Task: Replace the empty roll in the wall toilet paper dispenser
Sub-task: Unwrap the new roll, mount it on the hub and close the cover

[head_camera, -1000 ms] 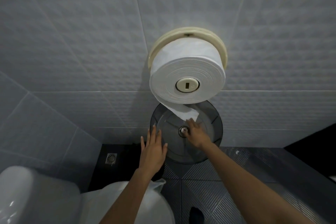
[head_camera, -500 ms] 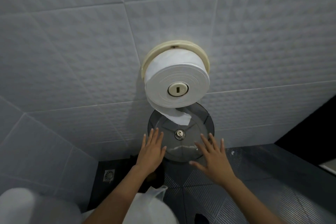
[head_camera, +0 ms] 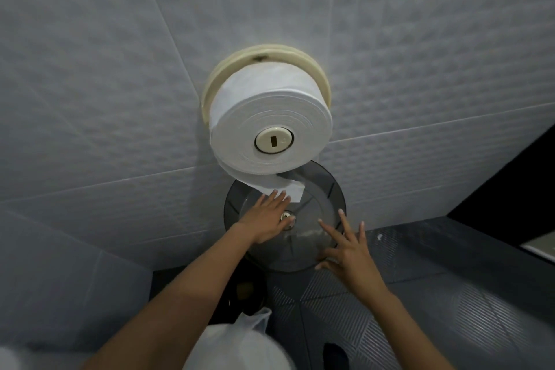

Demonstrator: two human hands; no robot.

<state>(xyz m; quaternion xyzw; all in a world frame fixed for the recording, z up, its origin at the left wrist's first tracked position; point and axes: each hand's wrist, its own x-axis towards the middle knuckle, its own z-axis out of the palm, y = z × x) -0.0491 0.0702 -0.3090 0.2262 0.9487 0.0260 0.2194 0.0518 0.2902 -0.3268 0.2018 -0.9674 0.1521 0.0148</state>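
Observation:
A full white toilet paper roll (head_camera: 270, 120) sits on the cream spindle (head_camera: 274, 140) of the round wall dispenser back (head_camera: 321, 69). Its loose paper tail (head_camera: 282, 188) hangs down over the smoky transparent cover (head_camera: 327, 189), which hangs open below the roll. My left hand (head_camera: 267, 218) lies flat on the inside of the cover, fingers spread, fingertips at the paper tail and beside the metal lock (head_camera: 287, 216). My right hand (head_camera: 345, 246) is spread open against the cover's lower right rim. Neither hand holds anything.
Textured white wall tiles (head_camera: 120, 84) surround the dispenser. A dark ribbed floor (head_camera: 450, 294) lies below. A white plastic bag (head_camera: 240, 342) sits near the bottom, between my forearms. A dark opening (head_camera: 516, 189) is at the right.
My left hand slid up and right onto the cover's centre, reaching the paper tail. My right hand, off the lock since a second ago, stays spread at the lower right rim. The camera moved closer.

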